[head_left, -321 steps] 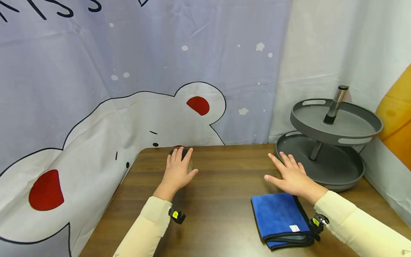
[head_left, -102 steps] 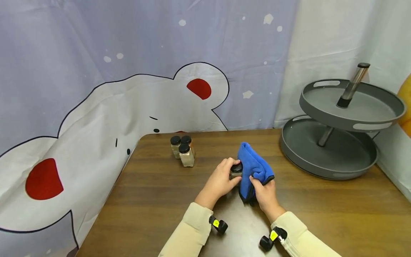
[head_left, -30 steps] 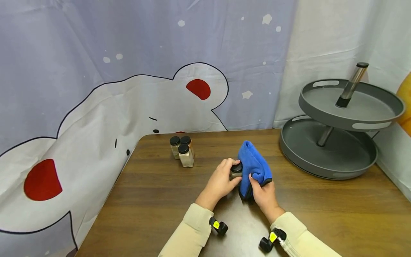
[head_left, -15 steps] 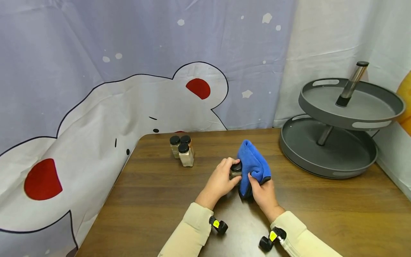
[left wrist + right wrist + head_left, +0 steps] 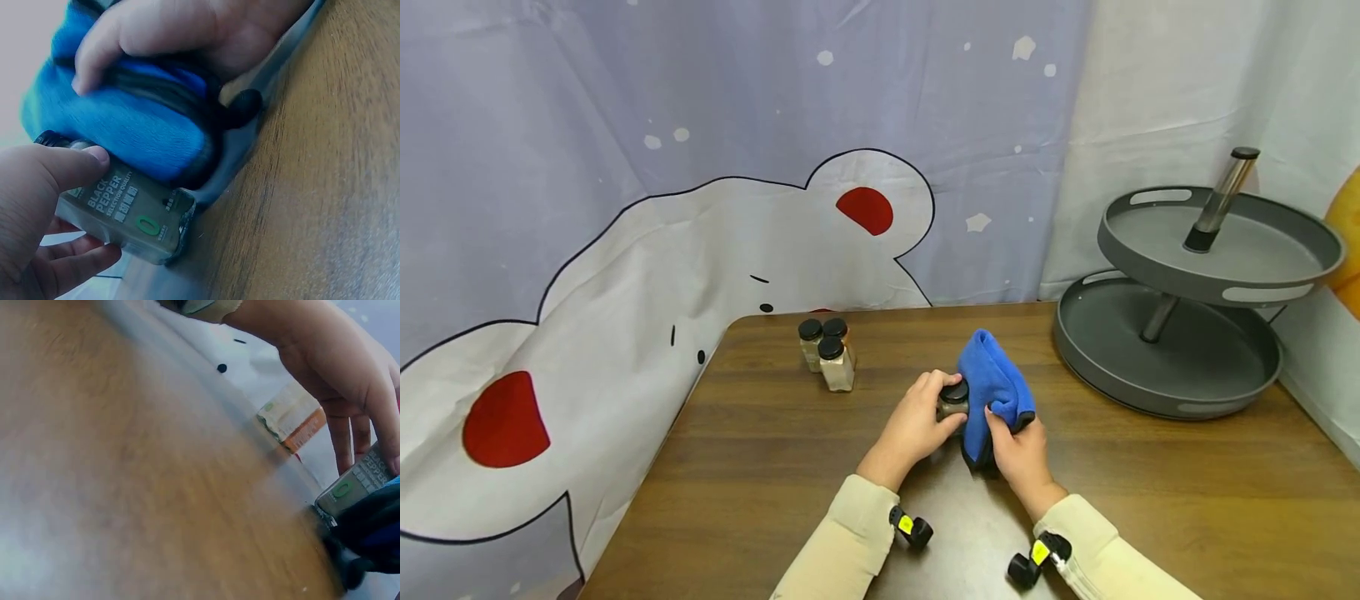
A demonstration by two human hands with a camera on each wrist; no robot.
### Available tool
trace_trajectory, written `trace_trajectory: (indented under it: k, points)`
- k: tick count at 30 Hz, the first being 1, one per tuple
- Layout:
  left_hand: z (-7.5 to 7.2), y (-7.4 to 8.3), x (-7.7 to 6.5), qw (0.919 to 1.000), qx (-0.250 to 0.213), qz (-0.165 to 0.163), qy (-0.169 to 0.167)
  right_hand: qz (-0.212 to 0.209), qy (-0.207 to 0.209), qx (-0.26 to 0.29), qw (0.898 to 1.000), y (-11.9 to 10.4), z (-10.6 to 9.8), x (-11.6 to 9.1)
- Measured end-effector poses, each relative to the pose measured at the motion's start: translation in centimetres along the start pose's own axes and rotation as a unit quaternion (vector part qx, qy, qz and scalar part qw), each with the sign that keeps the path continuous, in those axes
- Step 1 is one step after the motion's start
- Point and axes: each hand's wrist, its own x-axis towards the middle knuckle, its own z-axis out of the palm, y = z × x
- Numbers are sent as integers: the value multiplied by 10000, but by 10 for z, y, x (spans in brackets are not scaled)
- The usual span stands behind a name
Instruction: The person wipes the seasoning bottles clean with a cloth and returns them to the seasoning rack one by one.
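Near the middle of the table, my left hand [image 5: 912,427] holds a black pepper jar [image 5: 952,402] with a black lid. Thumb and fingers grip its sides, and its printed label [image 5: 119,200] shows in the left wrist view. Against the jar's right side lies a bunched blue cloth [image 5: 991,387] with black edging. My right hand [image 5: 1024,465] grips this cloth, thumb on top. In the right wrist view only a dark part of the cloth [image 5: 375,519] shows beside the jar. Whether the jar's base touches the table cannot be told.
Three black-lidded spice jars [image 5: 837,367] stand together at the table's back left. A grey two-tier round tray stand [image 5: 1172,400] occupies the back right. Behind the wooden table [image 5: 760,500] hangs a printed curtain [image 5: 737,100].
Earlier, both hands were spread, left over the jars, right above the folded cloth. Since then the left has brought one jar to the middle and the right has gripped the cloth. Lately the cloth shifts slightly.
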Motion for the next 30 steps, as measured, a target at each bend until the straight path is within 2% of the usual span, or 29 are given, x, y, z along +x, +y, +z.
trace_trajectory:
  k: [2, 3, 7, 9, 13, 14, 16, 20, 21, 22, 25, 28, 30]
  points:
    - [0, 0, -1, 10000, -19, 1, 0, -35, -105, 298, 9995, 0, -1, 0]
    - [0, 0, -1, 10000, -13, -2, 0, 37, -164, 267, 9995, -1, -1, 0]
    - [0, 0, -3, 10000, -5, -15, 7, 721, -511, -278, 9957, -2, -2, 1]
    - [-1, 0, -3, 10000, 13, -23, -7, 911, -479, -361, 9940, -2, -2, 1]
    - [-1, 0, -4, 10000, 24, -9, -12, 407, -271, 512, 9975, -1, -2, 1]
    - [-1, 0, -4, 10000, 33, 5, -1, 313, -260, 594, 9974, -1, -2, 0]
    - [-1, 0, -5, 10000, 41, 24, 20, 312, -301, 361, 9984, -2, -1, -1]
    - [0, -1, -5, 10000, 23, 46, 21, 949, -252, -352, 9945, -2, -2, -1]
    - [0, -1, -5, 10000, 7, 45, 10, 1109, -154, -310, 9932, -1, -3, 1]
    - [1, -1, -5, 10000, -12, 45, -5, 1269, 9, -157, 9918, -1, -3, 2]
    - [1, -1, -4, 10000, -48, 20, -29, 1525, 576, 743, 9838, 3, -6, 10]
    - [0, 0, -2, 10000, 2, -72, -43, 1586, 1084, 1538, 9693, 7, -10, 19]
    - [-1, 3, -2, 9998, 58, -200, -17, 1569, 1201, 1862, 9624, 10, -12, 23]
